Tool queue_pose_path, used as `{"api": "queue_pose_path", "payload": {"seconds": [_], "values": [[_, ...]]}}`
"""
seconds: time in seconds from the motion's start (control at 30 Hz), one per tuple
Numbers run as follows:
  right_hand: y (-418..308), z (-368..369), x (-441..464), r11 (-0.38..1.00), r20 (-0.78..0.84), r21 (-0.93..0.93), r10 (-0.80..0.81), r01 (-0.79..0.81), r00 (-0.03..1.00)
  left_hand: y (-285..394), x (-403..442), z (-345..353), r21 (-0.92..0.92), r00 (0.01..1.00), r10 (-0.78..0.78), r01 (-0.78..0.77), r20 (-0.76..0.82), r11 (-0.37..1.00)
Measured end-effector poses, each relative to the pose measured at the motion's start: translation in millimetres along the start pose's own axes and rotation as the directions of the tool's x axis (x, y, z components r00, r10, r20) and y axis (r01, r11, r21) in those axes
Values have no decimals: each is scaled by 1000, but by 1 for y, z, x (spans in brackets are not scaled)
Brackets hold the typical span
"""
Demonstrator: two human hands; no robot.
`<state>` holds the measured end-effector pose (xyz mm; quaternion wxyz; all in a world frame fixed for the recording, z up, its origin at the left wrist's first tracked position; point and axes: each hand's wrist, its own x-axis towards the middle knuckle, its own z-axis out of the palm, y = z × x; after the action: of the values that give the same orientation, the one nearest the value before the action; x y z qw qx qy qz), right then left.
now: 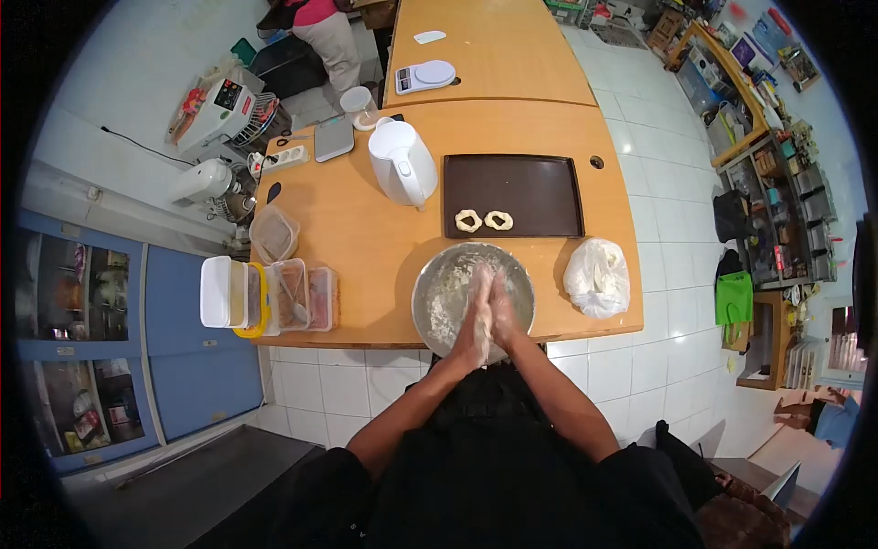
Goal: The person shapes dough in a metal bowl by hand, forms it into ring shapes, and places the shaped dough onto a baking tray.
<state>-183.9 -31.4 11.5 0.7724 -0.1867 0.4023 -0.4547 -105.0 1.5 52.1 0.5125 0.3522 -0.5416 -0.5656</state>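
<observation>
My left hand and my right hand are pressed palm to palm over a round metal bowl. Their fingers point away from me, straight and dusted with flour. A pale strip of dough shows between the heels of the palms; the rest of it is hidden. Loose white flour coats the inside of the bowl. Beyond it, two rings of dough lie side by side at the near left of a dark baking tray.
A white electric kettle stands left of the tray. Plastic tubs crowd the table's left edge. At the right sits a plastic bag with pale contents. Farther off are a kitchen scale and a person's legs.
</observation>
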Motion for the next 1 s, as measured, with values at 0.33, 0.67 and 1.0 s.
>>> {"api": "queue_pose_path", "payload": {"seconds": [0.33,0.67,1.0], "values": [[18,-9,1,993,17,95,74,-75,997,-5,-5,-10,347,996,89,-89,18,934],[22,-5,-5,985,13,51,166,-167,986,5,-8,-15,468,983,149,-183,110,864],[41,-13,8,983,84,-39,181,-178,980,-16,-15,-31,411,995,73,-95,68,906]]}}
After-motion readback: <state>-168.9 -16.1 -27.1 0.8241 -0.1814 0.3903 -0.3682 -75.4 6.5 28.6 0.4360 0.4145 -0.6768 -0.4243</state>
